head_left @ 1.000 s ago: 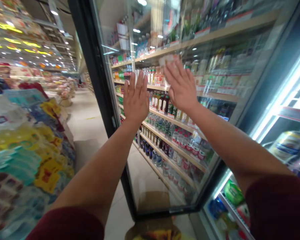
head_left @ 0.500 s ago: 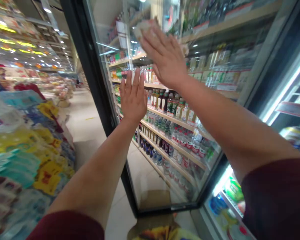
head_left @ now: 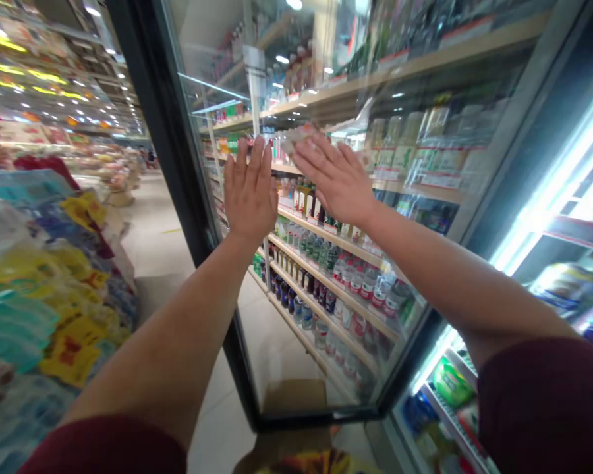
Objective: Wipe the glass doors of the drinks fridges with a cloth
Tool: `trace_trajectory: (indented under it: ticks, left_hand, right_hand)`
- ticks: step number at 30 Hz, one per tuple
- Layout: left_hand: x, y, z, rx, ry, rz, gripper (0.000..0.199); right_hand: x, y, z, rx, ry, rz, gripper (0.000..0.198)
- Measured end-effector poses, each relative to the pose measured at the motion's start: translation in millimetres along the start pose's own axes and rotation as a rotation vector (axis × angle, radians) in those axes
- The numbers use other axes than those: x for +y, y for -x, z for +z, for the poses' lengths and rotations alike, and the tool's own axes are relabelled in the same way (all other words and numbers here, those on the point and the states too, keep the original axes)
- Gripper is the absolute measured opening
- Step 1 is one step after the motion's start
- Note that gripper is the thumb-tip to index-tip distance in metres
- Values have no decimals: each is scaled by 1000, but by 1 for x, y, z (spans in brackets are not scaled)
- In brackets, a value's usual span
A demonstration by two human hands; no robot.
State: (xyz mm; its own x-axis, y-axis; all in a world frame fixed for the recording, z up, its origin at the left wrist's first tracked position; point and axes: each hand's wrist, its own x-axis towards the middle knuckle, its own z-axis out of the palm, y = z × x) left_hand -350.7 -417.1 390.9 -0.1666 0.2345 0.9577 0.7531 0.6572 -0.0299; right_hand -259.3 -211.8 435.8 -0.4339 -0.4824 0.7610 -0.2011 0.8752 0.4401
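Note:
My left hand (head_left: 251,194) lies flat, fingers spread upward, on the glass door (head_left: 267,359) of an upright cooler. The palm appears to touch the pane, and nothing shows in that hand. To its right, my right hand (head_left: 338,179) is stretched out over a pale, patterned cloth (head_left: 296,136) and presses it to the glass. The cloth peeks out past the fingertips; most of it is hidden under the palm. The door stands swung out, with its black frame (head_left: 161,138) left of my hands. Shelves of bottles show in the glass.
Lit cooler shelves (head_left: 454,421) with packaged goods are at the right, beside the open door. At the left stands a pile of bagged and bottled goods (head_left: 54,289). A pale floor aisle (head_left: 161,230) runs back between pile and door. Something brown and yellow (head_left: 321,461) sits low in front.
My right hand has moved down the glass with the cloth, from higher up to about level with my left hand. The left hand stays on the pane; the view has shifted slightly.

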Motion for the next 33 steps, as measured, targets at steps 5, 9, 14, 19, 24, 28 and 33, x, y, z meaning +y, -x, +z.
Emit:
trace_trajectory:
  ticks: [5, 9, 14, 19, 24, 28, 33]
  left_hand:
    - [-10, -1, 9, 33, 8, -6, 68]
    - [-16, 1, 12, -87, 20, 161, 80]
    - [-13, 5, 12, -399, 140, 229, 70]
    - [-11, 2, 7, -373, 159, 200, 62]
    - [16, 14, 15, -172, 104, 181, 57]
    - [68, 46, 39, 11, 56, 35, 47]
    - [104, 50, 63, 18, 101, 35, 51]
  right_hand:
    - [22, -4, 4, 300, 21, 401, 71]
    - [-29, 2, 28, 119, 14, 359, 67]
    - [-49, 15, 30, -14, -99, 152, 67]
    - [28, 58, 6, 118, 28, 272, 61]
    - [66, 102, 13, 86, 106, 285, 64]
    - [62, 107, 17, 84, 113, 291, 64]
    - [61, 105, 15, 77, 121, 287, 64]
